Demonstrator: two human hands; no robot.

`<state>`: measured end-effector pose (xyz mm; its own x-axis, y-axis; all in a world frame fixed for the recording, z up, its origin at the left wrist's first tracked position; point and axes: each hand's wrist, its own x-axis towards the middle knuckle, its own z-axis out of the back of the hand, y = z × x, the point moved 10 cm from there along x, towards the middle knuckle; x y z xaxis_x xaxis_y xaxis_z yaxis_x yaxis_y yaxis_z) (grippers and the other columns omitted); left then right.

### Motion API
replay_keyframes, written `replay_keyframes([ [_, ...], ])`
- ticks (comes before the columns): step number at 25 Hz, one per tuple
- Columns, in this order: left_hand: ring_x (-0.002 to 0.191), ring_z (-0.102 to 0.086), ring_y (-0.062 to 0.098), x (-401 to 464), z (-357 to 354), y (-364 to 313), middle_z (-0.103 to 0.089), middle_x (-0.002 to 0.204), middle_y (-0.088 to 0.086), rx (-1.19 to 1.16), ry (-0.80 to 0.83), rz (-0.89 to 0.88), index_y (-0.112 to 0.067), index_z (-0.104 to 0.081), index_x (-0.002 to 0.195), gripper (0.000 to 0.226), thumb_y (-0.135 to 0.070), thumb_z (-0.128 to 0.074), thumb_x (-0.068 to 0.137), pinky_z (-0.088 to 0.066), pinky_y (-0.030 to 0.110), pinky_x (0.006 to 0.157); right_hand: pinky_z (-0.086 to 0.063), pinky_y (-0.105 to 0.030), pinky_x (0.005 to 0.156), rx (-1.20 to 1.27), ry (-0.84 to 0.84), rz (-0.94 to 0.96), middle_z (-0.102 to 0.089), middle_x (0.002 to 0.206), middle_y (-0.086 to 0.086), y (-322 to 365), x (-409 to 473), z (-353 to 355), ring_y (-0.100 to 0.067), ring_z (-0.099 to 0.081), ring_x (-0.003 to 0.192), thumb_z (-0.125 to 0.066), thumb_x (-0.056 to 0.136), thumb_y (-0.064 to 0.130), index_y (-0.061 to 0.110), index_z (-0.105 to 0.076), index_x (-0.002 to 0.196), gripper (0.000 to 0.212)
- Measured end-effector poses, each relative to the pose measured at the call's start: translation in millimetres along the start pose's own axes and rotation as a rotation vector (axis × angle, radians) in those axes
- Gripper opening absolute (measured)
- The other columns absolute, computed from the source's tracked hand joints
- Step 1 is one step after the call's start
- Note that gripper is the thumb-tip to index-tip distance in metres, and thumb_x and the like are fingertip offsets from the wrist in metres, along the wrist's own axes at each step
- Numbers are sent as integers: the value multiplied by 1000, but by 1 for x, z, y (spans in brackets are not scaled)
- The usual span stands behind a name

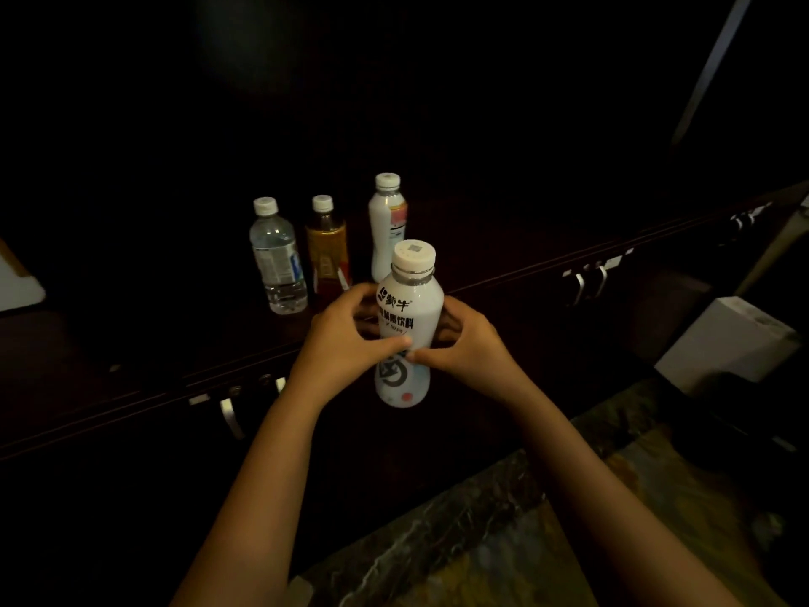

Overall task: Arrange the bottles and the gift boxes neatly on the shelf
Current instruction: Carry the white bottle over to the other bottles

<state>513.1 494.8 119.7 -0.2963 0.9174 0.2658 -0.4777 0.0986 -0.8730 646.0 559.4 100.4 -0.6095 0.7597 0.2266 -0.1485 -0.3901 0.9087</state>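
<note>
A white milk-drink bottle (409, 317) with black lettering and a white cap is held upright in front of the dark shelf (131, 378). My left hand (346, 339) grips its middle from the left, and my right hand (464, 343) grips it from the right. Behind it, three bottles stand in a row on the shelf top: a clear water bottle (278, 256), an amber tea bottle (327, 249) and another white bottle (387, 225). The scene is very dim.
Cabinet doors with metal handles (231, 416) (591, 280) run below the shelf edge. A white box (726, 343) stands on the floor at right. A pale object (17, 282) lies at the left edge. Patterned floor (503, 541) shows below.
</note>
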Motion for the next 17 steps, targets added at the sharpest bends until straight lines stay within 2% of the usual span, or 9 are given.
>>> replay_keyframes([
  [3, 90, -63, -2, 46, -42, -6, -62, 100, -18, -43, 16, -30, -43, -50, 108, 61, -31, -82, 58, -52, 19, 73, -55, -35, 87, -30, -53, -4, -65, 115, 1, -23, 26, 50, -8, -64, 101, -81, 61, 17, 24, -49, 123, 70],
  [7, 86, -60, -12, 95, -80, -7, -61, 99, -19, -51, 42, -10, -42, -50, 110, 61, -30, -82, 59, -49, 6, 63, -55, -37, 87, -35, -78, -33, -67, 112, 2, -51, 59, 94, -7, -64, 100, -81, 61, 17, 23, -51, 122, 68],
  [10, 84, -59, -12, 133, -98, -4, -59, 96, -21, -31, 32, 17, -38, -50, 114, 62, -28, -81, 61, -47, 4, 61, -55, -38, 87, -21, -47, -39, -67, 113, 2, -72, 94, 114, -8, -64, 101, -81, 62, 17, 23, -50, 122, 68],
  [14, 91, -59, -4, 173, -106, 7, -59, 98, -20, -14, -37, 74, -37, -49, 115, 62, -26, -81, 63, -49, 13, 68, -55, -36, 87, 13, 30, -18, -65, 116, 2, -92, 144, 126, -9, -62, 104, -81, 62, 20, 22, -49, 123, 69],
  [17, 95, -58, -1, 200, -111, 22, -58, 100, -20, -13, -129, 124, -40, -48, 113, 61, -25, -80, 63, -47, 14, 70, -54, -33, 87, 10, 109, 2, -63, 113, 9, -112, 186, 132, -7, -61, 104, -81, 61, 22, 26, -49, 120, 67],
])
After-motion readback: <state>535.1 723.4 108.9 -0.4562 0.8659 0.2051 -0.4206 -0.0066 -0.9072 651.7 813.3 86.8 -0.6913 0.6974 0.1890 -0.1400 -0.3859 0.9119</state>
